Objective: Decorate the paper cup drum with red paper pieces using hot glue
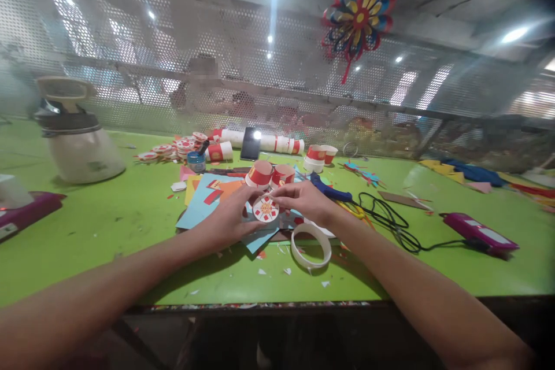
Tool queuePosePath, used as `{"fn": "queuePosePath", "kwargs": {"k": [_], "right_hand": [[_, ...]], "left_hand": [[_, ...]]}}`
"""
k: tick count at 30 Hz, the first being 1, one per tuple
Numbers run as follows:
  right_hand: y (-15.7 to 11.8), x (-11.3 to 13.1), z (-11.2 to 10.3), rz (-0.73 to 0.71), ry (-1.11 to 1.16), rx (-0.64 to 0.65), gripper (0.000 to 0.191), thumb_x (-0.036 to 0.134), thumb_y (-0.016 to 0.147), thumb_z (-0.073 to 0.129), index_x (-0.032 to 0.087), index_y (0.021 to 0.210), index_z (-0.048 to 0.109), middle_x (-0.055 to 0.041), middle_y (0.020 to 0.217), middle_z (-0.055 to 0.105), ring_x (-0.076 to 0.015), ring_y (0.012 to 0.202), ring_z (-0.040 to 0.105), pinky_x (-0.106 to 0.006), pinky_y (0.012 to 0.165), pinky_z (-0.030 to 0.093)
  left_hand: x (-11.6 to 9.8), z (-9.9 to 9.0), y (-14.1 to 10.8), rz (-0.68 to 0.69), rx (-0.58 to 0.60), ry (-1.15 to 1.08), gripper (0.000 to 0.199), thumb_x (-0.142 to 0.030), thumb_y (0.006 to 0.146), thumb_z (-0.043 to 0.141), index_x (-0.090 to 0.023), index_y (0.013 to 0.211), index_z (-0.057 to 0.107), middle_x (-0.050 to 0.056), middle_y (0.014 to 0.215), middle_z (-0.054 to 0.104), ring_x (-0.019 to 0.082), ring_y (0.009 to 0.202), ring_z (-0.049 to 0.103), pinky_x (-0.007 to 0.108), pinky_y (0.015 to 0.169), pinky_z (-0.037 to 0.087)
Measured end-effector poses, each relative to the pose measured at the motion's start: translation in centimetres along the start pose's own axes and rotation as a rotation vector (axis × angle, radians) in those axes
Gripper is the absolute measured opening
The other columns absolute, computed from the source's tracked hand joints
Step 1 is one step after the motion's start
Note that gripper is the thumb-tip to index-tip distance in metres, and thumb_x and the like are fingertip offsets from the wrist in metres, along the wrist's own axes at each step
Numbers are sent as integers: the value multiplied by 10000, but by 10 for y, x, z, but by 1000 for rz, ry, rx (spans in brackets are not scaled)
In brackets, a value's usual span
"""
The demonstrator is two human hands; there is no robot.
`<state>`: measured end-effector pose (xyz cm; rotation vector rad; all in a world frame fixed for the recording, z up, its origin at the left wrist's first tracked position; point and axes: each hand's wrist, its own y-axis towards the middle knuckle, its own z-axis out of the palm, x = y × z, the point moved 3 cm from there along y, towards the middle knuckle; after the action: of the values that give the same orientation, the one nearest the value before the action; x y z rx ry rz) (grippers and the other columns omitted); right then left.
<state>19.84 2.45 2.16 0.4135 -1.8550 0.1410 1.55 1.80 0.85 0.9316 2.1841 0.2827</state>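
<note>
Near the middle of the table, my left hand (225, 215) grips a round white paper disc (266, 208) by its left side, thumb below and fingers above. Red pieces ring the disc around an orange-red centre pattern. My right hand (303, 199) is closed, its thumb and fingers pinched at the disc's upper right edge; whether a small scrap is also between them cannot be made out. Just behind stand two red and white paper cups (260, 174). Blue paper sheets (203, 202) lie under and beside my hands. A white ring of tape (311, 246) rests below my right wrist.
A blue-handled glue gun (332, 188) with a black cord lies at right, near a purple box (479, 233). Behind are a phone (250, 143), a blue jar (196, 161), stacked cups (315, 157) and decorated discs (185, 145). A spray bottle (82, 144) stands left.
</note>
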Motion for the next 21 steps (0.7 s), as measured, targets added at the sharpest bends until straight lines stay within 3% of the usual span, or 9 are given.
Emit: {"fn": "queuePosePath", "kwargs": {"k": [6, 10, 21], "right_hand": [[2, -5, 0, -7, 43, -22, 222, 310, 731, 745, 131, 863, 745, -24, 685, 671, -115, 586, 559, -282, 577, 493], [2, -6, 1, -17, 55, -21, 247, 331, 739, 737, 132, 886, 741, -33, 713, 673, -118, 602, 568, -288, 585, 504], [2, -8, 2, -39, 30, -59, 227, 307, 728, 731, 125, 860, 767, -15, 632, 647, -106, 538, 509, -257, 515, 435]], "left_hand": [[2, 0, 1, 2, -11, -52, 474, -308, 766, 693, -182, 1197, 542, 108, 1149, 634, 232, 946, 608, 376, 767, 525], [6, 3, 1, -17, -16, -76, 473, -278, 765, 690, -183, 1199, 527, 115, 1172, 636, 206, 859, 622, 366, 724, 537], [5, 2, -1, -6, 54, -41, 552, -247, 785, 663, -219, 1303, 476, 71, 1096, 648, 190, 832, 617, 335, 720, 532]]}}
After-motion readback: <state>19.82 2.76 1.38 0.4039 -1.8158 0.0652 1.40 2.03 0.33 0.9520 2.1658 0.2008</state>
